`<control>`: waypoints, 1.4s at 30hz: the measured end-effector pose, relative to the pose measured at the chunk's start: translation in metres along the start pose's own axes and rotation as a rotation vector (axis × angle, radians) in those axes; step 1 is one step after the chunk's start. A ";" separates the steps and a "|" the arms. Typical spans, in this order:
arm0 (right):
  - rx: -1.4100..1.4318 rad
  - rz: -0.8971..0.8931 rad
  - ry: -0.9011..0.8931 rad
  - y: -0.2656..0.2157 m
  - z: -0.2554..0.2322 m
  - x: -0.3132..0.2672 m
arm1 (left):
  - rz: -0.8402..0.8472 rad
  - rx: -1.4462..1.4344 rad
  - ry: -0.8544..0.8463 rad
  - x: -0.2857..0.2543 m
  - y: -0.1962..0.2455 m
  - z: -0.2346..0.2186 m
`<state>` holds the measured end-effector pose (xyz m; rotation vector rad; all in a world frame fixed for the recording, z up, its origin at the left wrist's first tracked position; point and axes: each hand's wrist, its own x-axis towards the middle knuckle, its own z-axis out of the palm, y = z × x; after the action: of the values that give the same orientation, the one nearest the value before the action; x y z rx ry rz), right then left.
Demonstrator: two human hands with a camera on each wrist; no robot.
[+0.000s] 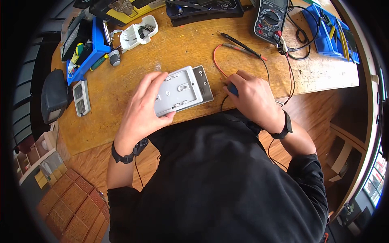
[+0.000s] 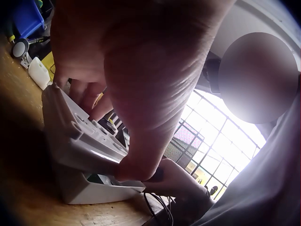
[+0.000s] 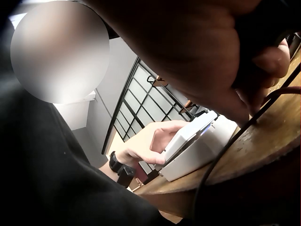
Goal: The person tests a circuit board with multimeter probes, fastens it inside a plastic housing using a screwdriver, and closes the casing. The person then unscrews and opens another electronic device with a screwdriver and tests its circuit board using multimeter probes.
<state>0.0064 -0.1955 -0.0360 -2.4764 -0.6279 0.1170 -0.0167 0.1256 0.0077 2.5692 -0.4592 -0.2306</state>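
White cover (image 1: pixel 174 87), centre of frame, gripped by left hand (image 1: pixel 141 106) over box base (image 1: pixel 207 91); blue object (image 1: pixel 232 88), right of centre, grasped in right hand (image 1: pixel 256 99).

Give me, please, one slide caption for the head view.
Left hand gripping a white plastic panel, right hand holding a blue object, with a multimeter farther back on the wooden workbench.

Blue handle (image 1: pixel 232 89), seemingly, mostly behind right-hand fingers (image 1: pixel 239 80)

Left hand (image 2: pixel 127 89) gripping white cover (image 2: pixel 84 151), box (image 2: pixel 99 194) beneath, tabletop (image 2: pixel 22 101)
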 end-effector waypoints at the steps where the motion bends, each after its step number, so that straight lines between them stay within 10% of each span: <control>1: -0.033 -0.008 0.020 0.000 0.003 0.000 | 0.016 -0.032 -0.007 0.002 0.002 0.001; 27: 0.320 -0.030 0.115 -0.019 -0.021 0.014 | 0.078 0.069 0.057 0.010 0.015 0.024; 42: 0.353 0.149 -0.224 -0.034 -0.027 0.051 | 0.136 0.010 0.152 0.005 0.007 0.033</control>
<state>0.0433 -0.1610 0.0082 -2.1785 -0.4652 0.5233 -0.0219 0.1033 -0.0171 2.5291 -0.5748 0.0153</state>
